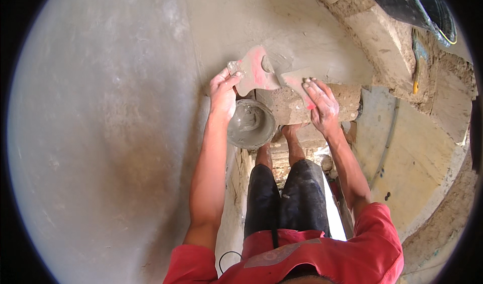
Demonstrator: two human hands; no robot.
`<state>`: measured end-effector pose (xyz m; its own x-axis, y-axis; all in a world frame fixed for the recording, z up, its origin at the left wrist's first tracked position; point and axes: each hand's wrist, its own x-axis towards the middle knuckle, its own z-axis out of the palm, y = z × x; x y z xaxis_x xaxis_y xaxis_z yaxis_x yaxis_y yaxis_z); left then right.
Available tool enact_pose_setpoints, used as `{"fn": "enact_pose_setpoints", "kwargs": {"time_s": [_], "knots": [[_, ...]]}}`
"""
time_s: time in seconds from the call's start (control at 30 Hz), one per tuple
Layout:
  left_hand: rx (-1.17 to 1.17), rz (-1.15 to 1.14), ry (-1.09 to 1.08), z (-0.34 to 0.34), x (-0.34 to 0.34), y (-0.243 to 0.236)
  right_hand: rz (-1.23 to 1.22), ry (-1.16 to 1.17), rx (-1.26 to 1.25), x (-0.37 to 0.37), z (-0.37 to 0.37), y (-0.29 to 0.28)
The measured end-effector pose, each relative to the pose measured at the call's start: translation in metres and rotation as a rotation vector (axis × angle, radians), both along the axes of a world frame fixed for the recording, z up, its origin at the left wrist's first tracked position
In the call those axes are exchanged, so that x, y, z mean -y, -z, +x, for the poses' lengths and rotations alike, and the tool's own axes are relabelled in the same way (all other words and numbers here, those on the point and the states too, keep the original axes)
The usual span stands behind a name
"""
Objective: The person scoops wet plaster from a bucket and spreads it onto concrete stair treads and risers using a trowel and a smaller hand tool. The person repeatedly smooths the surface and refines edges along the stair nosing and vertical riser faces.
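My left hand [224, 89] grips a red plastic trowel [255, 71] smeared with grey plaster, held against the freshly plastered wall [100, 133]. My right hand [320, 103] holds a second red, plaster-covered float [298, 83] pressed near the wall's corner. The two tools meet edge to edge between my hands. Below them a round bucket [250, 124] of wet grey plaster stands by my bare feet [289, 131].
I stand on a rough concrete ledge [312, 105]. A black bucket [410, 5] sits up on the brick wall top at the upper right, with a yellow-handled tool [417, 57] beside it. A yellowish floor [402, 148] lies below on the right.
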<state>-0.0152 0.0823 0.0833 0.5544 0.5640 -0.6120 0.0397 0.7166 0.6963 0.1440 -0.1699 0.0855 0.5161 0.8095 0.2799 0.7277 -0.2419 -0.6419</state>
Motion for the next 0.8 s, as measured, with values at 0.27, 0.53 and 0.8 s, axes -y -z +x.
{"fn": "enact_pose_setpoints", "kwargs": {"time_s": [0.27, 0.53, 0.8], "knots": [[-0.069, 0.117, 0.191, 0.016, 0.030, 0.020, -0.225, 0.006, -0.014, -0.039, 0.009, -0.004], [-0.242, 0.222, 0.257, 0.000, 0.034, 0.043, -0.499, 0.456, -0.388, -0.046, 0.091, 0.046], [-0.313, 0.200, 0.174, -0.059, 0.067, 0.056, -0.446, 0.602, -0.035, -0.029, 0.116, 0.069]]}}
